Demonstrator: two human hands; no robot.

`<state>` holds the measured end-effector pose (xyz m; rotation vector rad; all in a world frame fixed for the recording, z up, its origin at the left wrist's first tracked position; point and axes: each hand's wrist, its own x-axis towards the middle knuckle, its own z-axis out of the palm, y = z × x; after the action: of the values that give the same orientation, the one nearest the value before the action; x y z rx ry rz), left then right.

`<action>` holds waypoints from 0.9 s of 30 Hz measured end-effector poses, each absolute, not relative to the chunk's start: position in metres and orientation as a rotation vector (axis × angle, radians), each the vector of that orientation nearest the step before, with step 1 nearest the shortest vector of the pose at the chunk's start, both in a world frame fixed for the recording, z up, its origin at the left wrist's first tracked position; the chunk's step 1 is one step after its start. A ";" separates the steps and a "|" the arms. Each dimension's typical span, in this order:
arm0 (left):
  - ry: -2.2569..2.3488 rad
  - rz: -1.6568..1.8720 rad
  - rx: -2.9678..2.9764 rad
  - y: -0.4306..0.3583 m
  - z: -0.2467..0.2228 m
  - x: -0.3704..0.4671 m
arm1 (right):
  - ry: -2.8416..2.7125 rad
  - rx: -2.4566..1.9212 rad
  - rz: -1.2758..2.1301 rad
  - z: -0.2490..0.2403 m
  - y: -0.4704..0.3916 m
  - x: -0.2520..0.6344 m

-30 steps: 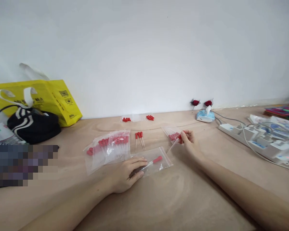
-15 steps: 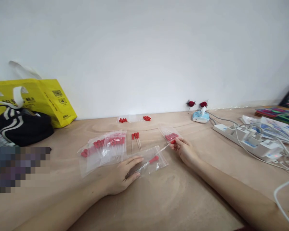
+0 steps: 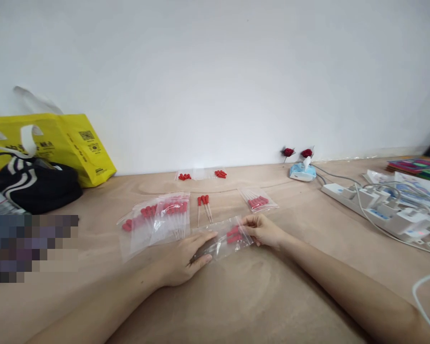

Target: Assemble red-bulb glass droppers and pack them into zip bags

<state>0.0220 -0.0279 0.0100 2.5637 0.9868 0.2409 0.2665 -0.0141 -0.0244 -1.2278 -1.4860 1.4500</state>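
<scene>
My left hand [image 3: 186, 255] is closed on the left end of a clear zip bag [image 3: 220, 244], with fingers above and thumb below. Inside its right part lie two glass droppers with red bulbs [image 3: 233, 235]. At the bag's right-hand mouth my right hand [image 3: 265, 231] has its fingers closed at the bulb end of the upper dropper; the exact fingertip contact is partly hidden. Just beyond the bag, three loose droppers [image 3: 203, 200] lie side by side. Filled zip bags of droppers [image 3: 161, 212] overlap to the left, and another filled bag [image 3: 258, 200] lies behind my right hand.
By the wall lie bags with red bulbs [image 3: 220, 174]. A tissue pack [image 3: 303, 173], two dark red flowers [image 3: 288, 152] and a power strip [image 3: 372, 210] with cables occupy the right. A yellow bag [image 3: 89, 162] and a black striped pouch [image 3: 39, 188] stand left.
My right hand has moved left and nearer, bringing a second dropper into the zip bag beside the first. My left hand keeps its hold on the bag.
</scene>
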 end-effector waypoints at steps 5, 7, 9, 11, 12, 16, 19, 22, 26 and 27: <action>0.978 0.253 2.546 -0.028 0.008 0.022 | -1.599 -1.305 1.488 -0.023 -0.012 0.275; 0.932 0.253 2.552 -0.026 0.007 0.021 | -1.542 -1.382 1.420 -0.021 -0.006 0.280; 0.869 0.242 2.568 -0.024 0.007 0.020 | -1.453 -1.443 1.245 -0.018 0.005 0.282; 0.811 0.196 2.582 -0.021 0.008 0.020 | -1.406 -1.478 1.069 -0.016 0.021 0.277; 0.794 0.166 2.587 -0.020 0.009 0.020 | -1.415 -1.488 1.014 -0.015 0.030 0.271; 0.795 0.089 2.607 -0.018 0.012 0.020 | -1.451 -1.518 1.000 -0.016 0.074 0.233; 0.788 0.101 2.616 -0.019 0.010 0.019 | -1.453 -1.555 1.013 -0.019 0.105 0.203; 0.756 0.122 2.614 -0.020 0.009 0.017 | -1.470 -1.586 1.016 -0.020 0.126 0.184; 0.742 0.138 2.613 -0.020 0.008 0.016 | -1.453 -1.615 1.034 -0.020 0.134 0.180; 0.739 0.139 2.613 -0.020 0.007 0.015 | -1.439 -1.611 1.045 -0.019 0.133 0.181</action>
<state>0.0153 -0.0201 0.0072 2.6134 0.7386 0.1394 0.1814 0.1328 -0.0191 -1.6112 -1.4387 1.0451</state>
